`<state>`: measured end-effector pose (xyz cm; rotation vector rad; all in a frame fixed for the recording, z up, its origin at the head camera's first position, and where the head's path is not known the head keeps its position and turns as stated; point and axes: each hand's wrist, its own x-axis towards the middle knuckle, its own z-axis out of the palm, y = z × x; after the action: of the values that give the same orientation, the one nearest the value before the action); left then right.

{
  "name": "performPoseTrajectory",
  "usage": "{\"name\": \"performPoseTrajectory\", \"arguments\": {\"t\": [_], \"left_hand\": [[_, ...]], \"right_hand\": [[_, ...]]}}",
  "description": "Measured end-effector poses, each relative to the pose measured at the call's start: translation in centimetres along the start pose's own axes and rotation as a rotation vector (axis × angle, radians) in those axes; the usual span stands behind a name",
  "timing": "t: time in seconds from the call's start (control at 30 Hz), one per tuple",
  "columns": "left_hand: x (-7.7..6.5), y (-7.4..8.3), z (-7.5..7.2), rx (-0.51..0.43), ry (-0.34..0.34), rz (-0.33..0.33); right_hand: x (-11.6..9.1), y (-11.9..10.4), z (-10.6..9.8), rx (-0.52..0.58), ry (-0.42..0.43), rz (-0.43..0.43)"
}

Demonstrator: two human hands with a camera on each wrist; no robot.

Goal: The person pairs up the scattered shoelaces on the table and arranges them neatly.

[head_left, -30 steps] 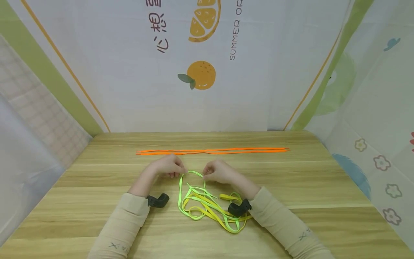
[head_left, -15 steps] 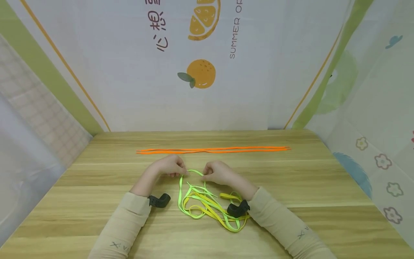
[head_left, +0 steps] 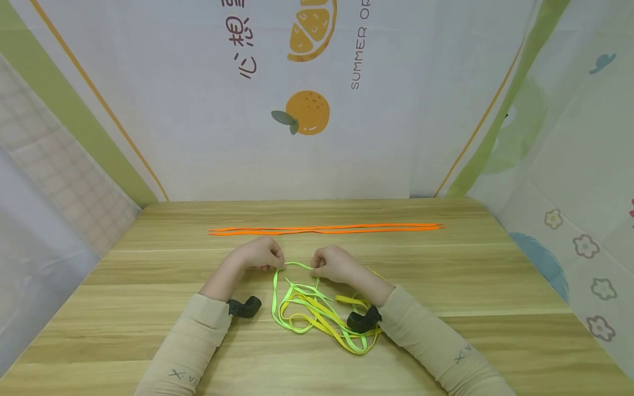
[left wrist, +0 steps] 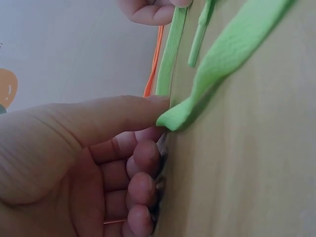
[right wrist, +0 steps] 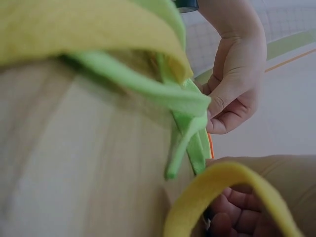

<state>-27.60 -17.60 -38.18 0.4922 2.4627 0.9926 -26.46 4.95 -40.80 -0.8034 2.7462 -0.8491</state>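
In the head view, my left hand [head_left: 261,254] pinches a flat green shoelace [head_left: 274,297] between thumb and index finger. The left wrist view shows this pinch closely, with the green lace [left wrist: 232,54] folding at the fingertips and the other fingers curled. My right hand [head_left: 337,265] pinches the same lace a short way to the right, and a short span bridges the two hands. Below them a yellow shoelace [head_left: 322,324] lies tangled with green loops. A loose green lace tip [right wrist: 172,170] shows in the right wrist view, where a yellow loop [right wrist: 227,170] partly covers my right hand [right wrist: 247,210].
Two orange shoelaces [head_left: 327,228] lie straight, side by side, across the wooden table [head_left: 163,341] beyond my hands. A printed curtain [head_left: 376,154] rises behind the table's far edge. Black wrist cameras [head_left: 245,307] sit on both wrists, the right one over part of the tangle.
The green span between my hands has flattened from an arch. A thin yellow strand now shows beyond my right wrist. Both hands stay almost in place.
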Motion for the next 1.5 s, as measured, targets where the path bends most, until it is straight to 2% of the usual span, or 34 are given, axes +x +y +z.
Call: {"name": "performPoseTrajectory", "arguments": {"t": [0.43,0.83,1.0,1.23,1.5], "left_hand": [[-0.2,0.1,-0.2,-0.026,-0.010,0.006],[-0.2,-0.2,-0.4,-0.162,-0.065,0.054],[-0.1,-0.3,-0.5,-0.175,-0.082,0.048],[-0.3,-0.3,-0.7,-0.125,-0.096,0.058],[-0.6,-0.4,-1.2,-0.065,-0.177,0.100]], "right_hand": [[-0.3,0.0,-0.3,0.042,-0.008,-0.021],[-0.2,0.0,-0.7,0.090,-0.004,0.004],[-0.1,0.3,-0.7,0.147,-0.011,0.026],[-0.2,0.3,-1.0,0.233,-0.048,0.038],[-0.4,0.1,-1.9,0.281,-0.107,0.054]]}}
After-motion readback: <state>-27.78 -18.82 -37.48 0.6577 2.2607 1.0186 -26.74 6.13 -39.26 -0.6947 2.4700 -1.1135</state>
